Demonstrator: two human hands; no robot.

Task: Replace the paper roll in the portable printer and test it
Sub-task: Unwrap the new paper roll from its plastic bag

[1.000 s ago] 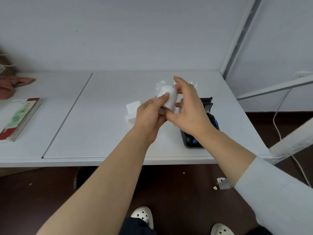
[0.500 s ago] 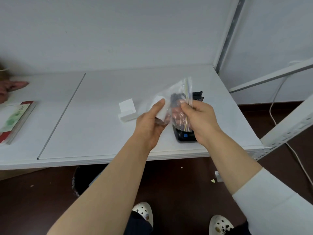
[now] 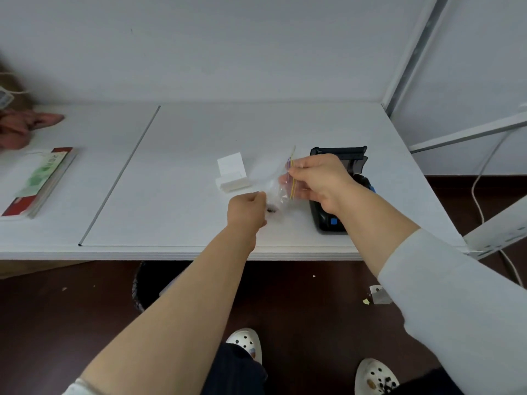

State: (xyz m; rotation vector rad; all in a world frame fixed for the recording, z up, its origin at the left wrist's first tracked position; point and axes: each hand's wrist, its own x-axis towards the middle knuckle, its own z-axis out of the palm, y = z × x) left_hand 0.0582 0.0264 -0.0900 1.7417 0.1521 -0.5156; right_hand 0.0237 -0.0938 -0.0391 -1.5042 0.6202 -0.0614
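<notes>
My right hand [image 3: 316, 181] pinches the zip edge of a clear plastic bag [image 3: 278, 181] and holds it up over the white table [image 3: 182, 138]. My left hand [image 3: 247, 210] is curled into a fist at the bag's lower left corner. It is closed around the paper roll, which the fingers almost fully hide. The black portable printer [image 3: 330, 220] lies behind my right hand with its lid [image 3: 339, 153] standing open; my hand covers its middle. A folded white paper slip [image 3: 231, 173] lies on the table left of the bag.
A red and green booklet [image 3: 40, 181] lies at the table's left. Another person's hand [image 3: 20, 126] rests at the far left edge. A white shelf frame [image 3: 405, 61] rises on the right, with a white cable [image 3: 479, 195] hanging beside it. A dark bin [image 3: 148, 280] stands under the table.
My hands have moved apart: the right has drawn the bag up and to the right, the left has dropped toward me and closed into a fist. The roll no longer shows.
</notes>
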